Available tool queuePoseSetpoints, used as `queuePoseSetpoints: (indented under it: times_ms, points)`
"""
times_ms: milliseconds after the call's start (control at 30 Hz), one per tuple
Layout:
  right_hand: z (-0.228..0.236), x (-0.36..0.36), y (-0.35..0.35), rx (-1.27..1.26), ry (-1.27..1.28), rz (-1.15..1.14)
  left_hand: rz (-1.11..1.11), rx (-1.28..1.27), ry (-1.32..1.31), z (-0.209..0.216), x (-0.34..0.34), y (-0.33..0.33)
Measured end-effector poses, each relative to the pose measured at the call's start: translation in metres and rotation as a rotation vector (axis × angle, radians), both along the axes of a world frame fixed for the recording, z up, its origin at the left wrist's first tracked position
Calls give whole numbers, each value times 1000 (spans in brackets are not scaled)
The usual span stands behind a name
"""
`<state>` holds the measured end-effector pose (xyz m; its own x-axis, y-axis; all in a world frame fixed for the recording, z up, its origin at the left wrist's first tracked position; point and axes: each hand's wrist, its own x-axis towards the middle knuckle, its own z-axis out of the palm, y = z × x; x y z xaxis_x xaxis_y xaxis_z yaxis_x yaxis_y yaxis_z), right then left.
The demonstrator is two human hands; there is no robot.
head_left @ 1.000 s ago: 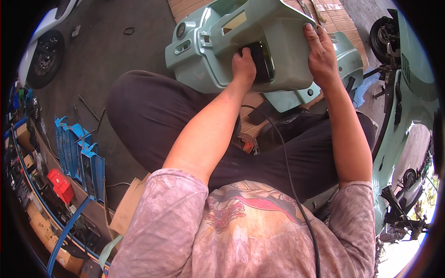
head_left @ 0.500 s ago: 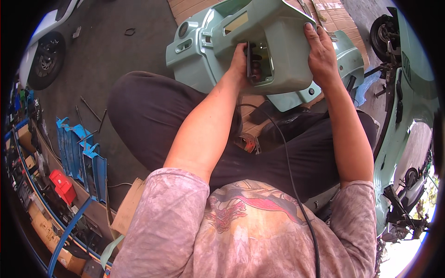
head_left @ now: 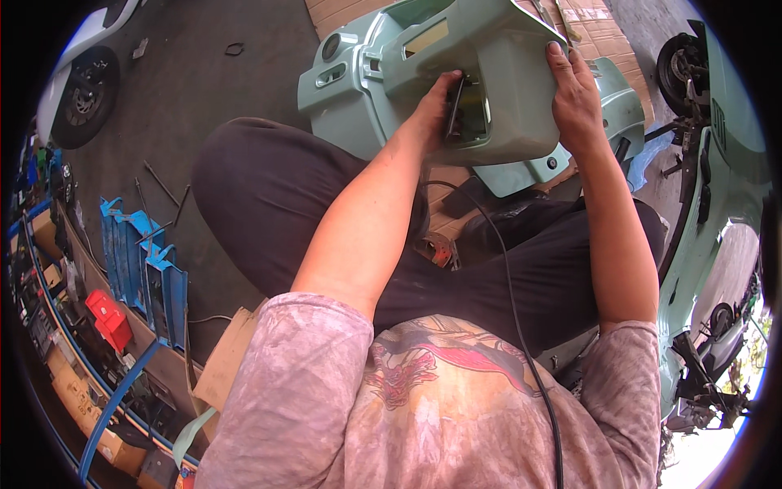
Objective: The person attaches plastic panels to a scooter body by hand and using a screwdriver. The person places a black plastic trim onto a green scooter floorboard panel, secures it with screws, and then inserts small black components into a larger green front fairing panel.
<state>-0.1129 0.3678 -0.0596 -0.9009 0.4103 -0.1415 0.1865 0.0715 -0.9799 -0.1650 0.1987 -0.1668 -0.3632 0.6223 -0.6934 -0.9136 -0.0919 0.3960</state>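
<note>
A large mint-green moulded panel (head_left: pixel 521 110), looking like scooter bodywork, rests in front of my lap. It has a rectangular opening on its near side. My left hand (head_left: pixel 433 114) is closed on a thin dark flat piece (head_left: pixel 456 106), held tilted at the left part of that opening. The fingers behind the piece are hidden inside the opening. My right hand (head_left: pixel 577 98) grips the panel's right edge, thumb on the outer face and fingers wrapped behind.
Cardboard (head_left: pixel 611 45) lies beneath the panel. A black cable (head_left: pixel 507 269) runs across my lap. On the left stand a blue metal toolbox (head_left: pixel 142 269) and a red container (head_left: pixel 108 320). A mint-green scooter (head_left: pixel 717 244) stands at the right, a white vehicle's wheel (head_left: pixel 85 98) at far left.
My left hand has shifted right with the dark piece, which now leans over and sits farther into the opening. The right hand keeps its grip on the panel edge.
</note>
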Motion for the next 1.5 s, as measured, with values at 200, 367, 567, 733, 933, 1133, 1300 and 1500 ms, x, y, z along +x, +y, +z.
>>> queuePoseSetpoints:
  times_ms: [200, 367, 567, 733, 933, 1133, 1300, 1500]
  points:
    - [2, 3, 1, 79, -9, 15, -224, -139, 155, 17, -18, -15]
    - [-7, 4, 20, 54, -44, 38, -823, -440, 810, 35, -33, -16]
    - [-14, -4, 25, -14, -65, 20, -970, -693, 1125, 57, -16, -22]
    - [-7, -9, 25, -14, -79, 43, -712, -637, 1350, 43, 4, -24]
    - [-10, -6, 28, 135, -3, 117, -244, -497, 1357, 22, 2, -18]
    - [-12, -6, 30, -13, -47, 35, -60, -129, 571, 22, -6, -25]
    - [-17, -7, 34, -52, -59, 68, 43, 3, 238, 6, -3, -28]
    - [-12, -7, 29, -18, -38, 79, 173, 70, 67, -29, -8, -17]
